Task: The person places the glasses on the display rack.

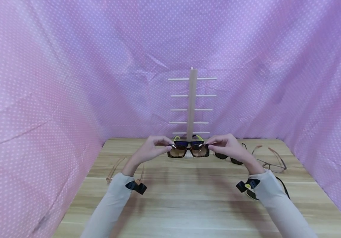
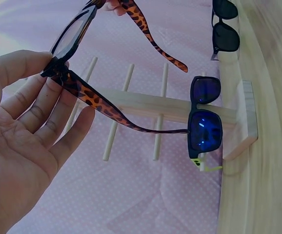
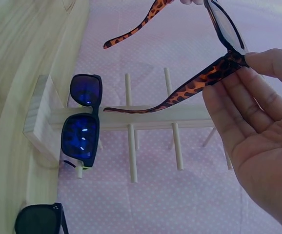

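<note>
Tortoiseshell sunglasses (image 1: 200,151) with brown lenses hang in the air between both hands, temples unfolded and pointing toward the wooden rack (image 1: 191,105). My left hand (image 1: 151,150) pinches one corner of the frame by the hinge, thumb in front and fingers behind. At the opposite hinge, my right hand (image 1: 229,147) pinches the frame the same way. Blue-lensed sunglasses (image 2: 205,130) with yellow-green temple ends sit on the rack's lowest pegs. Both wrist views show the patterned temples (image 3: 194,87) reaching toward the upright post near the pegs above them.
Dark sunglasses (image 1: 236,161) and thin-framed glasses (image 1: 277,168) lie right of the rack. Another dark-lensed pair (image 1: 252,194) is partly hidden under the right forearm. Clear orange-tinted glasses (image 1: 110,178) lie behind the left wrist. Pink dotted cloth (image 1: 128,66) encloses the wooden table (image 1: 182,205).
</note>
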Motion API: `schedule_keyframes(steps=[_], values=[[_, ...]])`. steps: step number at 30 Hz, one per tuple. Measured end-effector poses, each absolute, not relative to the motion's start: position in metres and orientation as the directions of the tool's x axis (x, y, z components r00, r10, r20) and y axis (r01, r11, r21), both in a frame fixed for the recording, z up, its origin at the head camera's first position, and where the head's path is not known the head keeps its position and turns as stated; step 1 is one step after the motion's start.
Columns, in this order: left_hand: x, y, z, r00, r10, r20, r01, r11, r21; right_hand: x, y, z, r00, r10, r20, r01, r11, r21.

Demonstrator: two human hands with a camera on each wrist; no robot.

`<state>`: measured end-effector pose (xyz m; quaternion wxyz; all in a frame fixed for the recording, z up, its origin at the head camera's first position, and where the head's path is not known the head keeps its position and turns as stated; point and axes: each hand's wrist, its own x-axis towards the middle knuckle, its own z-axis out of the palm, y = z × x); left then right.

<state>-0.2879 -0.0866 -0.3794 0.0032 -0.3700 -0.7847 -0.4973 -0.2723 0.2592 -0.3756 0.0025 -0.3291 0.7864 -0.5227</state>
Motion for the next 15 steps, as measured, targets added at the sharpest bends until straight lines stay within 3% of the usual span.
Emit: schedule_keyframes(steps=[7, 15], values=[[-0.296, -0.082, -0.378, -0.747, 0.564, 0.351, 0.559, 0.247, 0.791, -0.277, 0.264, -0.37, -0.81, -0.493, 0.317, -0.498, 0.293, -0.816], [-0.302, -0.075, -0.373, -0.738, 0.554, 0.386, 0.575, 0.217, 0.789, -0.279, 0.268, -0.361, -0.794, -0.483, 0.369, -0.547, 0.304, -0.78]])
